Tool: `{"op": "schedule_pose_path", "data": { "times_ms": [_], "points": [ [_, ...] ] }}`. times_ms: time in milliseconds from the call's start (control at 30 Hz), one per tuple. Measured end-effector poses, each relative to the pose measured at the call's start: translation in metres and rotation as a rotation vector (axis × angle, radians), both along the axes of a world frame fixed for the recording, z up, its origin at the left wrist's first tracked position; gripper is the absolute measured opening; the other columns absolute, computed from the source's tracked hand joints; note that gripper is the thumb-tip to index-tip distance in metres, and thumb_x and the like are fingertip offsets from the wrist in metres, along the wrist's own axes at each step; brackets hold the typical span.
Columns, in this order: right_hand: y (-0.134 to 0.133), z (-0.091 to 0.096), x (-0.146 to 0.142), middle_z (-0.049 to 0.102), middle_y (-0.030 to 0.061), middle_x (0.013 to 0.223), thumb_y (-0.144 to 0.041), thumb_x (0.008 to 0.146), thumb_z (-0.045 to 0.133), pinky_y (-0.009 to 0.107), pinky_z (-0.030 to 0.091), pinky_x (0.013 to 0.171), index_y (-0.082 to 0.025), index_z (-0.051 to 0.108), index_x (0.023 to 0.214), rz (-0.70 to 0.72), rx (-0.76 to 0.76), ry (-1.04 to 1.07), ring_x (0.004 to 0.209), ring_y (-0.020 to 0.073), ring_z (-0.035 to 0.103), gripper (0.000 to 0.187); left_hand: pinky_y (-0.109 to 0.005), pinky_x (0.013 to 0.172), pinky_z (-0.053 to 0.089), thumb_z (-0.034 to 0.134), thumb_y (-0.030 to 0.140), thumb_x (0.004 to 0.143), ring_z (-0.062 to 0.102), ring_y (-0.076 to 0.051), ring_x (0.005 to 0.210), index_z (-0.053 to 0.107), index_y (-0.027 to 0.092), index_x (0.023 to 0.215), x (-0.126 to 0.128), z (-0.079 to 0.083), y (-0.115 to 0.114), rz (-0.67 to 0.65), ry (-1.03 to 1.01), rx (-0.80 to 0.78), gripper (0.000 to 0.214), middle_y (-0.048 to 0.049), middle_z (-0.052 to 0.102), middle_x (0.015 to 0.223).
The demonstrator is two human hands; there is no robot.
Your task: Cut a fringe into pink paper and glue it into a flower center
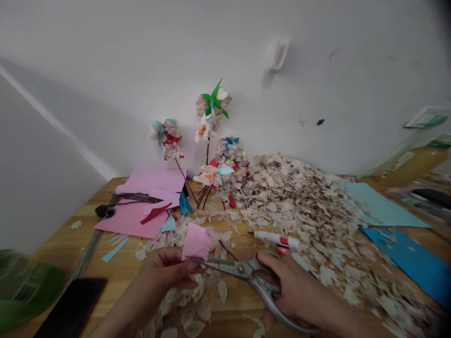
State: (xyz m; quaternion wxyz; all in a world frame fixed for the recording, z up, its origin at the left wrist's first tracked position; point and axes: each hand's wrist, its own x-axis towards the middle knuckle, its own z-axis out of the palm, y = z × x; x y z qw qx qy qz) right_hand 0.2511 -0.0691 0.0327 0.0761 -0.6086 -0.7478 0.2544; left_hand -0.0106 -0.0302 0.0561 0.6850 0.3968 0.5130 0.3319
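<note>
Left hand grip pinches pink paper; right hand clasps scissors, handles half-hidden.

A blurred green shape is cut off by the left edge, and what it is cannot be told. A dark phone runs off the bottom edge. The right hand hides part of the handles of the scissors. Fingers of the left hand cover the lower edge of the pink paper. At far right a yellowish bottle is smeared, and a blue sheet runs off the edge.
</note>
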Motion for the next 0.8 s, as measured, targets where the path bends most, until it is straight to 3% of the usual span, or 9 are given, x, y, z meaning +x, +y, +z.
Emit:
{"op": "schedule_pose_path", "data": {
  "times_ms": [200,533,800],
  "points": [
    [0.000,0.000,0.000,0.056,0.0021,0.088,-0.053,0.047,0.078,0.028,0.039,0.066,-0.024,0.055,0.087,0.015,0.019,-0.026,0.079,0.0222,0.050,0.054,-0.019,0.057,0.050,0.082,0.035,0.053,0.063,-0.015,0.067,0.073,0.018,0.064,0.000,0.001,0.001,-0.018,0.023,0.012,0.022,-0.0042,0.073,0.070],
    [0.003,0.007,-0.003,0.060,0.0005,0.082,-0.055,0.042,0.080,0.026,0.038,0.062,-0.023,0.055,0.082,0.039,0.044,-0.059,0.073,0.0209,0.052,0.057,-0.021,0.060,0.050,0.076,0.036,0.059,0.064,-0.018,0.072,0.073,0.021,0.067,-0.004,0.010,0.003,-0.098,0.128,0.055,0.018,-0.0043,0.073,0.074],
    [0.004,0.010,-0.004,0.060,-0.0014,0.076,-0.052,0.042,0.082,0.025,0.033,0.056,-0.023,0.053,0.078,0.035,0.067,-0.044,0.067,0.0192,0.052,0.055,-0.022,0.060,0.051,0.076,0.038,0.059,0.064,-0.019,0.072,0.073,0.021,0.066,-0.003,0.009,0.002,-0.085,0.135,0.062,0.019,-0.0042,0.073,0.073]
  ]
}}
